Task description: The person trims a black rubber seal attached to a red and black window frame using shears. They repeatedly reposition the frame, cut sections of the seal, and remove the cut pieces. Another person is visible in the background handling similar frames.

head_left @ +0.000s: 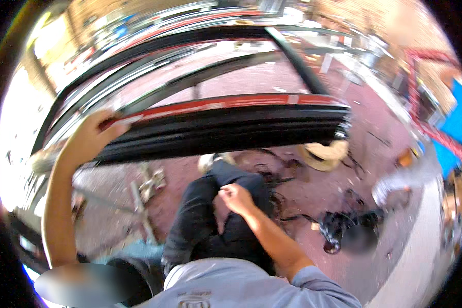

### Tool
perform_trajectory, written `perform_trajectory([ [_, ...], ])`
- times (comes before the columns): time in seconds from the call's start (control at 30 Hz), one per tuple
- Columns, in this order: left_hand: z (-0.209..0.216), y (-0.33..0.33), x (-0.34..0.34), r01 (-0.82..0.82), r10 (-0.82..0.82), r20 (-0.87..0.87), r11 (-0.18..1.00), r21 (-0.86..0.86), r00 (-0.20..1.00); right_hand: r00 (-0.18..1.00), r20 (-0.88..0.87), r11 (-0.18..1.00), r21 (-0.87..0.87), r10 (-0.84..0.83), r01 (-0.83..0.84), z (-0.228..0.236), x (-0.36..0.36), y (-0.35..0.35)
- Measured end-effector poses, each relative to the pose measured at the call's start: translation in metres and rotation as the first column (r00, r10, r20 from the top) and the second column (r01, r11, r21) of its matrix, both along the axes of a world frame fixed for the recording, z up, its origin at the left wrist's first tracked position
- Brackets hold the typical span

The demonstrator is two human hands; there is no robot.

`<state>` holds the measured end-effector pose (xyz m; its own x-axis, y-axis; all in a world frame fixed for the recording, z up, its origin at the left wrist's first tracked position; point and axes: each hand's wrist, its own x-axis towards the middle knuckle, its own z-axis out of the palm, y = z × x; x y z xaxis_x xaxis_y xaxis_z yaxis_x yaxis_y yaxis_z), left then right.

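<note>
My left hand (94,137) is wrapped over the near left end of a long black bar with a red strip (215,104) along its top. The bar looks like the near side of a black rectangular frame (299,64), which lies across the view in front of me. My right hand (236,198) hangs over my thighs, apart from the frame. Its fingers are curled together, and whether they hold anything small is hidden. The picture is smeared by motion, most of all around the frame.
More long bars (190,18) lie behind the frame. A straw-coloured hat (324,156) and black straps or cables (287,179) lie on the reddish floor. A black heap (351,223) is at the right, a red frame (411,95) beyond it. Something blurred lies close by my left arm.
</note>
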<state>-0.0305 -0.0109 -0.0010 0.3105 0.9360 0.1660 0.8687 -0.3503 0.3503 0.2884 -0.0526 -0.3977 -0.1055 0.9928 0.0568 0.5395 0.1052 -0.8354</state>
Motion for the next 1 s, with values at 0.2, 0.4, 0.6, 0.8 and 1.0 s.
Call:
perform_trajectory([
  [0.2, 0.008, -0.003, -0.032, 0.027, -0.023, 0.041, 0.994, -0.107, 0.999, 0.997, -0.077, 0.999, -0.038, 0.019, -0.022, -0.004, -0.009, 0.003],
  [0.4, -0.006, -0.004, -0.036, 0.063, -0.06, 0.067, 0.997, -0.043, 0.996, 0.998, -0.068, 0.999, -0.051, 0.014, -0.017, -0.001, -0.007, 0.0],
  [0.6, 0.005, 0.002, -0.035, 0.058, -0.06, -0.014, 0.99, -0.127, 0.998, 0.999, -0.048, 0.999, -0.04, 0.015, -0.017, -0.002, -0.008, 0.005],
  [0.8, 0.011, 0.001, -0.067, -0.003, -0.011, -0.073, 0.982, -0.189, 0.997, 0.996, -0.087, 0.996, -0.092, -0.01, 0.002, 0.002, -0.007, 0.001],
  [1.0, 0.005, -0.004, -0.068, -0.013, 0.005, -0.068, 0.993, -0.118, 0.998, 0.994, -0.11, 0.992, -0.127, 0.009, -0.023, 0.007, -0.006, 0.004],
])
